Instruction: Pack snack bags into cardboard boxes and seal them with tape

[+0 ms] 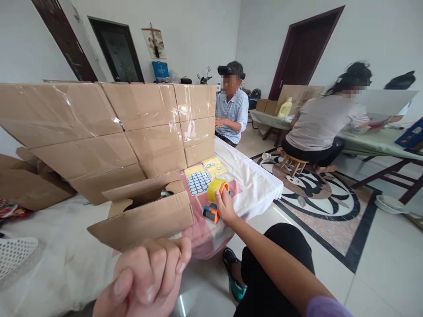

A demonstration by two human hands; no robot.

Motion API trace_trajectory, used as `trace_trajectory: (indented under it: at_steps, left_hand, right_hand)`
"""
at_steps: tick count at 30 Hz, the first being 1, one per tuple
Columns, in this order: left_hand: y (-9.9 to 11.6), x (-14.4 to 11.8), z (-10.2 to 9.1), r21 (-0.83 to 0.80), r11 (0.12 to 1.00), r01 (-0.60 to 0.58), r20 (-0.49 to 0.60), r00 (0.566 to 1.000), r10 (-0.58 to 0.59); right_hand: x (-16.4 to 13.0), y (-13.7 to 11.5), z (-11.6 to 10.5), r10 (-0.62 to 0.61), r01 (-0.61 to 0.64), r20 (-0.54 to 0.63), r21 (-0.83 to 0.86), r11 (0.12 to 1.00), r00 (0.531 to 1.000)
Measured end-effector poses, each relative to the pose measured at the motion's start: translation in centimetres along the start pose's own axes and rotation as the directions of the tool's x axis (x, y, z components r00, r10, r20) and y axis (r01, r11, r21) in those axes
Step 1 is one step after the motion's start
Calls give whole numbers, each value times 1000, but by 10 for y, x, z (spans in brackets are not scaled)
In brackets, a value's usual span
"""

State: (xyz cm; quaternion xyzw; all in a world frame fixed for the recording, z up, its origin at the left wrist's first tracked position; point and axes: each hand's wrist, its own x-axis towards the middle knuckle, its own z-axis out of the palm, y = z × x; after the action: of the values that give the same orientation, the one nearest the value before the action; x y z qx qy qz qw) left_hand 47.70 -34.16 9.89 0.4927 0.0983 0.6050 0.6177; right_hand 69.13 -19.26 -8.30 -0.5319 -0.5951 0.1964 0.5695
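Observation:
My right hand [225, 206] grips a tape dispenser [215, 213] carrying a roll of yellow tape [214, 189]; its orange and dark end points down over the table edge. Close to the camera at the bottom left, my left hand [148, 273] has its fingers curled in toward the palm, and nothing shows in it. Just beyond that hand lies a cardboard box [145, 220] with its flaps raised. Something dark and shiny shows inside, too little of it to name. Past the tape lies a yellow sheet with a blue-outlined grid [198, 180].
Taped cardboard panels [148, 119] stand as a tall wall across the cloth-covered table [254, 176]. Behind it sits a person in a light shirt [234, 110]. Another person [317, 119] sits on a wooden stool [294, 163] at the right. A white perforated basket [16, 255] is at left.

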Motion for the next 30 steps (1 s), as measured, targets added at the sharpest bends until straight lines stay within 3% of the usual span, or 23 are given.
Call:
trace_trajectory:
  at_steps: [4, 9, 12, 14, 16, 20, 22, 24, 26, 28, 30]
  left_hand:
    - [-10, 5, 3, 18, 999, -43, -101, 994, 45]
    - [-48, 13, -9, 110, 992, -59, -157, 985, 76]
    - [-75, 21, -21, 342, 926, 158, -210, 974, -89]
    - [-91, 26, -29, 581, 745, 328, -226, 944, -239]
    - [-104, 29, -35, 780, 494, 384, -237, 912, -334]
    - [-120, 28, -41, 934, 2, 356, -329, 865, -380]
    - [-126, 24, -43, 939, -117, 325, -344, 862, -371]
    - [-131, 20, -44, 941, -128, 313, -338, 869, -362]
    - [-138, 16, -46, 948, -72, 310, -316, 890, -328]
    - [-145, 13, -48, 948, 57, 312, -285, 917, -279]
    - [-154, 11, -51, 903, 249, 351, -285, 921, -265]
  right_hand:
    - [0, -1, 0, -9, 9, -4, -20, 1000, 1000]
    - [1, -2, 0, -3, 3, -1, -60, 998, 1000]
    - [2, -3, 0, 11, -10, 15, -59, 998, 1000]
    - [2, -5, 0, -4, 4, 17, -51, 999, 1000]
    - [2, -10, -1, -34, 34, 15, -35, 999, 999]
    - [4, -24, -7, -64, 64, -3, 42, 997, 998]
    - [5, -31, -11, -59, 62, -36, 84, 994, 998]
    - [6, -36, -16, -41, 51, -80, 127, 991, 996]
    - [7, -40, -22, -12, 34, -127, 174, 984, 992]
    - [9, -43, -27, 16, 22, -168, 221, 975, 986]
    - [11, -43, -31, 34, 16, -192, 254, 967, 981]
